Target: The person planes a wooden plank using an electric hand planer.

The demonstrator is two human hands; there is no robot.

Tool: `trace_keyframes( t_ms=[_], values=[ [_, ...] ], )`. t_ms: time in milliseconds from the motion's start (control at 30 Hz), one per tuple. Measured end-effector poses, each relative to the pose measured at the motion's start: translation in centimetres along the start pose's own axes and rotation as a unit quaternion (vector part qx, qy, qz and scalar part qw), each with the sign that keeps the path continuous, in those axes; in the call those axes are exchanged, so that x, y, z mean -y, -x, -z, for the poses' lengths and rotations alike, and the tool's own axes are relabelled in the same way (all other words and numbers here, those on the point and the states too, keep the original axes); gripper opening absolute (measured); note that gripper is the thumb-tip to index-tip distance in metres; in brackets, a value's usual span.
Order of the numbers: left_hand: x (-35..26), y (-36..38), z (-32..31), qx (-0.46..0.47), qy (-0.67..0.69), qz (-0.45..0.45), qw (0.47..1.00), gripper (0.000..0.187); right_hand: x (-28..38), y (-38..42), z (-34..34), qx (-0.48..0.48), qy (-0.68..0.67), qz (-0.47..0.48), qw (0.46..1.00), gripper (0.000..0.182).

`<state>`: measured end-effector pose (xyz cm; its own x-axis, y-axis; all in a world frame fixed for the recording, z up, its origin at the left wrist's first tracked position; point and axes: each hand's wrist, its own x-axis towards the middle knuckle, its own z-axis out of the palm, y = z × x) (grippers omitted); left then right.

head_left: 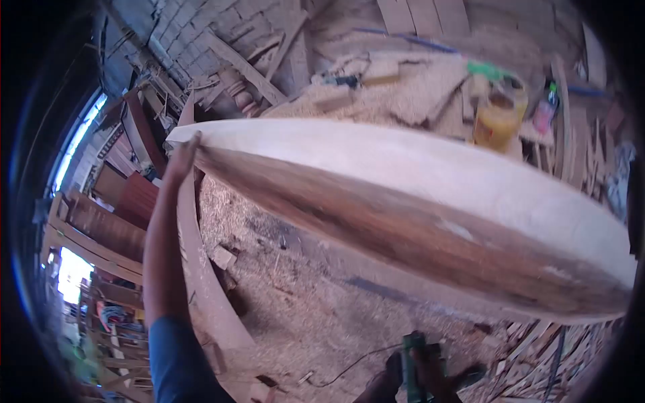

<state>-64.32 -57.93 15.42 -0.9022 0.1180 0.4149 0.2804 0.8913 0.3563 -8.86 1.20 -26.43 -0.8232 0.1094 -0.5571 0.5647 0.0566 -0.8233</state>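
A long, thick wooden plank [376,161] stretches across the view, bowed by the lens. Its upper face is pale and smooth, while the side toward me is rough and brown. At the far left end my left hand [185,156] grips the plank's edge, thumb near the top. Low in the view, close to my legs, my right hand [424,363] is closed around a green power tool [408,369], held apart from the plank. The exact kind of tool is hard to make out. A dark cord [356,361] trails from it to the left.
Wood shavings [282,282] cover the floor. Behind the plank stand a yellow container [498,117] and a bottle with a green cap [545,111]. Scrap strips [524,359] lie at lower right. Wooden furniture parts [107,221] are stacked left, and a turned post [240,94] leans behind.
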Motion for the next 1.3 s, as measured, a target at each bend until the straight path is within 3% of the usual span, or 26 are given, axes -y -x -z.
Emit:
trace_keyframes(
  t_ms=[33, 100, 133, 200, 267, 300, 367, 433, 533, 600, 833, 1300],
  values=[
    [-1.9, 0.5, -0.3, -0.010, -0.022, 0.015, 1.000, 0.074, 3.6, 0.9, -0.4, 0.006, 0.037, 0.023, 0.999, 0.051],
    [-11.5, 4.1, 0.8, 0.029, -0.125, 0.131, 0.983, 0.084, 9.9, 2.9, -0.9, 0.024, 0.116, 0.063, 0.991, 0.045],
    [-13.3, 4.4, 0.8, 0.034, -0.132, 0.163, 0.977, 0.089, 16.1, 4.8, -0.9, 0.076, 0.164, 0.056, 0.982, 0.054],
    [-5.9, 2.2, -4.0, -0.046, 0.000, 0.173, 0.984, 0.094, 28.4, 8.5, 0.1, 0.175, 0.256, 0.028, 0.950, 0.073],
    [-5.9, 2.7, -5.8, -0.106, 0.001, 0.189, 0.976, 0.097, 36.7, 11.1, 0.3, 0.236, 0.150, 0.050, 0.959, 0.051],
    [-5.4, 2.7, -6.4, -0.109, 0.113, 0.193, 0.969, 0.096, 40.4, 12.2, 0.5, 0.267, 0.094, 0.059, 0.957, 0.041],
    [-5.1, 3.0, -7.7, -0.110, 0.332, 0.192, 0.917, 0.095, 48.0, 14.8, 1.2, 0.274, 0.128, 0.065, 0.951, 0.047],
    [-10.0, 4.8, -5.3, -0.124, 0.419, 0.271, 0.858, 0.091, 54.0, 16.2, 2.0, 0.309, 0.116, 0.147, 0.933, 0.047],
    [-12.7, 5.0, -4.6, -0.138, 0.474, 0.323, 0.808, 0.092, 60.2, 16.5, 1.8, 0.263, 0.117, 0.187, 0.939, 0.046],
    [-12.4, 4.9, -4.7, -0.156, 0.478, 0.331, 0.799, 0.093, 63.6, 15.5, 1.1, 0.242, 0.165, 0.254, 0.922, 0.051],
    [-12.4, 4.6, -5.1, -0.198, 0.494, 0.336, 0.777, 0.087, 68.6, 5.7, -3.6, 0.208, 0.317, 0.314, 0.870, 0.045],
    [-13.9, 4.8, -5.4, -0.234, 0.543, 0.321, 0.740, 0.087, 71.5, -1.6, -7.6, 0.269, 0.280, 0.284, 0.877, 0.052]
  ],
)
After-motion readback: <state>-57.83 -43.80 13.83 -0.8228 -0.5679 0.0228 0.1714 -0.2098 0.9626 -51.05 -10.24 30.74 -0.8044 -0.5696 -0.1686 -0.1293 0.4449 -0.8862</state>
